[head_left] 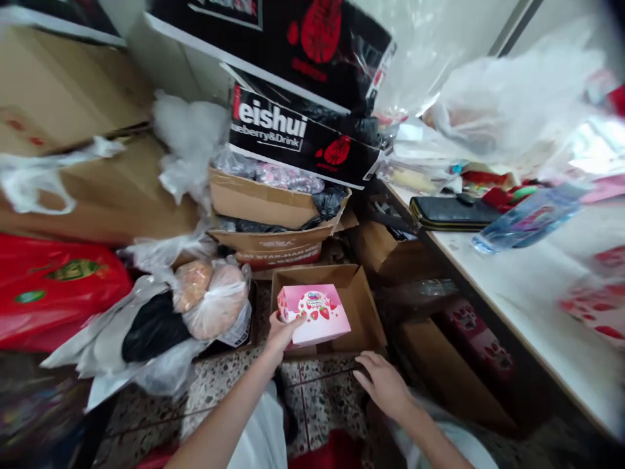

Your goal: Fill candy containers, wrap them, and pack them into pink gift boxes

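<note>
Box (319,314), pink and printed with strawberries, is showing just below the centre of the frame, in front of the inside of an open cardboard carton (364,319). The left hand (284,331) is holding it at its lower left corner; this grip is closing round the corner, with 1 digit lying against the printed face. Whether the underside is touching the carton is not showing clearly.

At the lower right of centre, the right hand (385,384) is hovering just beside the carton's near edge. Its grip is hanging loose and unfilled, the fingers slightly bent and parted.

Above the carton, at the upper centre, a black panel (305,133) lettered "leishui" is leaning over brown cartons (273,198). At the left of the frame, a red bag (63,293) is lying near 2 clear plastic bags (215,303) with pale orange and pinkish contents. Along the right side, a white table (512,286) is carrying a black zip wallet (454,212) and a clear bottle (532,218) lying on its side. Speckled floor tiles (319,404) are showing at the bottom.
</note>
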### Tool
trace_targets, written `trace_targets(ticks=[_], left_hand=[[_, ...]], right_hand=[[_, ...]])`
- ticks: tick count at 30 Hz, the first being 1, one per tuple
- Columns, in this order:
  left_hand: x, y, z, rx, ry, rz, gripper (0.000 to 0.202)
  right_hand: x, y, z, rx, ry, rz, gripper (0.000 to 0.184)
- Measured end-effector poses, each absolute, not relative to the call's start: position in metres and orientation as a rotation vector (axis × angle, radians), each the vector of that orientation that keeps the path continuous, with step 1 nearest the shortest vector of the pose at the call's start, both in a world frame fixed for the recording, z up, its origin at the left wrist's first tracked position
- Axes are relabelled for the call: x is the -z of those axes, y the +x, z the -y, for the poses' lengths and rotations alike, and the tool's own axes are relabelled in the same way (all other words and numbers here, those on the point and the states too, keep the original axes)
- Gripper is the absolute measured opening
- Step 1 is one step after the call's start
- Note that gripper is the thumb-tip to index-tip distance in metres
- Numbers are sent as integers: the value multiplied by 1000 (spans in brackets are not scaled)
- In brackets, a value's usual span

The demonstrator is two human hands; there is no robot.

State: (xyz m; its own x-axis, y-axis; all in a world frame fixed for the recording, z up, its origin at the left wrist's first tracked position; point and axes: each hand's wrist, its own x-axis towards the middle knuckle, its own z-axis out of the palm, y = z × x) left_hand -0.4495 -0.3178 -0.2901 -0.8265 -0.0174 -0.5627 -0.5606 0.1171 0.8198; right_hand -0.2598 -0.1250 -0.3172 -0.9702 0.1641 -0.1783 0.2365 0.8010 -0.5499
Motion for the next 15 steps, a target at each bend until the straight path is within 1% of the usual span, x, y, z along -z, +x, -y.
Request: trace_targets(ticks=[2, 6, 9, 12, 15], left_hand=[[337, -478, 286, -1678, -556, -1974, 96], [441, -522, 236, -1535, -643, -1846, 96], [512, -543, 213, -1495, -625, -1803, 95], [568, -549, 197, -1540, -577, -1733, 96], [607, -531, 191, -1549, -621, -1613, 93]], right_hand=[[343, -280, 118, 777, 260, -2914, 29], [399, -293, 103, 655, 232, -2967, 29], [431, -292, 89, 577, 206, -3009, 38], [451, -290, 78, 529, 183, -3006, 51], [462, -287, 73, 487, 263, -2940, 58]])
